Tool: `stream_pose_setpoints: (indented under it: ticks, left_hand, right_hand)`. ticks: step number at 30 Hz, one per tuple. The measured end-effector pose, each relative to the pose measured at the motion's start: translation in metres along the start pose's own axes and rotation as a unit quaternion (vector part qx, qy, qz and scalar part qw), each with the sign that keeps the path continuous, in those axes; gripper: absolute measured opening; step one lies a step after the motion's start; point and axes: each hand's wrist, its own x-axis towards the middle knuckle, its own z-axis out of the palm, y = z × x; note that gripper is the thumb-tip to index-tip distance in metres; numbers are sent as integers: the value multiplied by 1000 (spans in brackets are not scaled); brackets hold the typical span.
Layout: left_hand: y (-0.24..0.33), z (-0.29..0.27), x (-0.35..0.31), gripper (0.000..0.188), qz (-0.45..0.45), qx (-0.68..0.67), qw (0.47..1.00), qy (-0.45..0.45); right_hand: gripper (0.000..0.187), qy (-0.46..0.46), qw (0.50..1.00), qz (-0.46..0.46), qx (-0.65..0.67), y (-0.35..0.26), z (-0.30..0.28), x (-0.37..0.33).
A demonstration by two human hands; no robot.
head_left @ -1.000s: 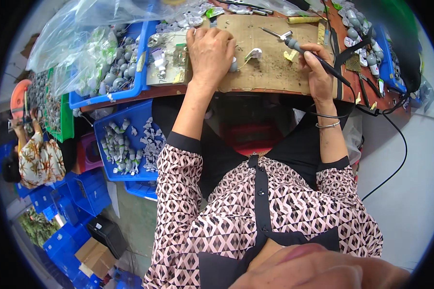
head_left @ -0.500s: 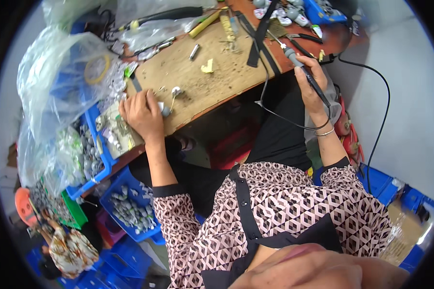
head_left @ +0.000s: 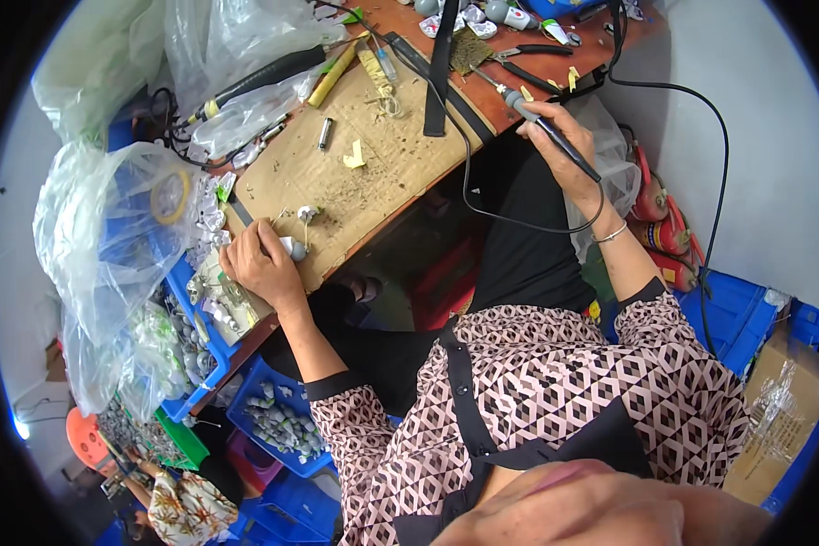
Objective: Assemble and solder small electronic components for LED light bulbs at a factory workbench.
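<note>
My right hand (head_left: 566, 155) is closed around a soldering iron (head_left: 515, 97) with a grey and black handle. The iron's thin metal tip points up and left, close to a brown pad (head_left: 470, 51). At the left end of a cardboard sheet (head_left: 373, 196), my left hand (head_left: 264, 264) rests with its fingers curled over a small grey and white bulb-shaped part (head_left: 295, 248). A small round white piece (head_left: 308, 214) stands just beyond that part, with a thin wire between them. The fingertips' exact grip is partly hidden.
Black-handled pliers (head_left: 528, 71) lie beyond the iron. A yellow stick (head_left: 338, 73), a metal cylinder (head_left: 326, 134) and a yellow scrap (head_left: 354, 155) lie on the cardboard. Plastic bags and a blue crate (head_left: 211, 364) stand left. The iron's cord (head_left: 519, 227) loops below my right hand. Another person works lower left.
The view has turned, so the bench appears further left and the left-hand area lower. Both hands keep their holds; the iron's tip stays close to the brown pad.
</note>
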Motion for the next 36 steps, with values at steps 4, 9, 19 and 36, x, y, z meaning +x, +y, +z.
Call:
stream_pose_setpoints:
  ticks: [4,9,19,36]
  left_hand:
    - [0,1,1,20,2,4,1000,-3]
    - [-2,3,0,14,11,3,1000,3]
    - [-2,3,-1,14,13,2,1000,7]
    - [-1,2,0,14,11,1,1000,6]
  right_hand:
    - [25,25,995,3,93,1,0,-3]
    - [23,32,972,-186,-142,-3,1,18]
    - [35,-30,924,-279,-259,-1,-13,1]
    - [24,87,987,19,136,-4,-1,5]
